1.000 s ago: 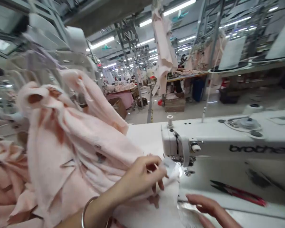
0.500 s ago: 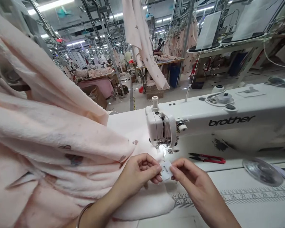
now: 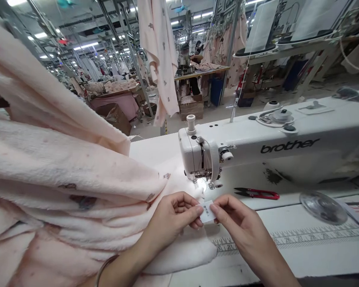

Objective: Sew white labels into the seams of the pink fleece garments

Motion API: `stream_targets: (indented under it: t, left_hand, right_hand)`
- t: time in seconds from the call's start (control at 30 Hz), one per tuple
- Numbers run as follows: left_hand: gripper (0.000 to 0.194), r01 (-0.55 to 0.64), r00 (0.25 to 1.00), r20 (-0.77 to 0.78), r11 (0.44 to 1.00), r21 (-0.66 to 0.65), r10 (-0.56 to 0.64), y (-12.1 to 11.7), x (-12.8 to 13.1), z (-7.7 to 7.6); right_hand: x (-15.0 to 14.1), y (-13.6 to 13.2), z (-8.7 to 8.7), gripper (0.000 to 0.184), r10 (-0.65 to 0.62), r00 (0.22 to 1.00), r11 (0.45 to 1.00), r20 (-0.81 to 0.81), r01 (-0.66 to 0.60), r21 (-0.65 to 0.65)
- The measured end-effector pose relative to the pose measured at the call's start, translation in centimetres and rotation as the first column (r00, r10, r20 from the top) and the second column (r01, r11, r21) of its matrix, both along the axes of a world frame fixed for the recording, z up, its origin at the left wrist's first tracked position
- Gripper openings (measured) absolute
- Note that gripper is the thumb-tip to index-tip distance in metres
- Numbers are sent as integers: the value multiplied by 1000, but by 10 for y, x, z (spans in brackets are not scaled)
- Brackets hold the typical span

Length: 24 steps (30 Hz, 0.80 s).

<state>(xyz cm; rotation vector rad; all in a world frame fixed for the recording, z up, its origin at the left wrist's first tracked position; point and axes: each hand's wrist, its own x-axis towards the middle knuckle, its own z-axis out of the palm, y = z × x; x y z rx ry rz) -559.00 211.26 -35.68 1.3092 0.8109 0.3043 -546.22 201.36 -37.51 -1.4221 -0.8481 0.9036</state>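
Observation:
Both of my hands pinch a small white label [image 3: 207, 211] just in front of the needle of a white Brother sewing machine [image 3: 257, 145]. My left hand [image 3: 175, 217], with a bangle on its wrist, grips the label's left edge and rests on pale pink fleece fabric [image 3: 62, 179]. My right hand [image 3: 233, 219] grips the label's right edge above the white table [image 3: 302, 247]. The fleece is heaped high on the left and spreads under the hands toward the needle.
Red thread snips [image 3: 257, 194] lie on the machine bed to the right of the needle. A round clear disc [image 3: 323, 207] sits further right, by a printed ruler along the table [image 3: 287, 239]. A pink garment [image 3: 158, 52] hangs overhead; other workstations fill the hall behind.
A second ago my right hand lay low on the table and the left held fabric at the needle; since then both have closed on the label. The view has steadied and shifted slightly.

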Motion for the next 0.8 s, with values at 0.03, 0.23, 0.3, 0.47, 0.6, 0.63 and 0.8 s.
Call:
stream_targets:
  t: [0.03,0.23,0.3,0.47,0.6,0.63,0.8]
  left_hand:
    - [28,3,1000,-13,1000,6,-3,0,0,-2]
    - [29,-40,988,-141,985,169,65,11,-4,4]
    - [24,-19,970,-212,913,407,115,20,-4,13]
    - [12,365,858,-506,589,721,87,41,10,1]
    - [8,464,853,-522,430,774,21,55,13,-36]
    - [8,465,856,-517,418,781,15,58,12,-42]
    - [7,419,872,-487,430,800,58,54,9,-30]
  right_hand:
    - [1,0,-1,27,0,1000,1000,13,0,-1]
    - [2,-3,-26,20,-49,949,998,310,38,41]
    - [-4,-7,-44,15,-106,816,986,568,13,165]
    - [-15,-21,-89,23,-215,345,938,914,-189,292]
    - [-10,-23,-96,17,-209,351,944,913,-170,282]
    - [-8,-20,-92,17,-198,378,947,905,-164,276]
    - [-12,-2,-78,24,-144,418,978,897,-76,193]
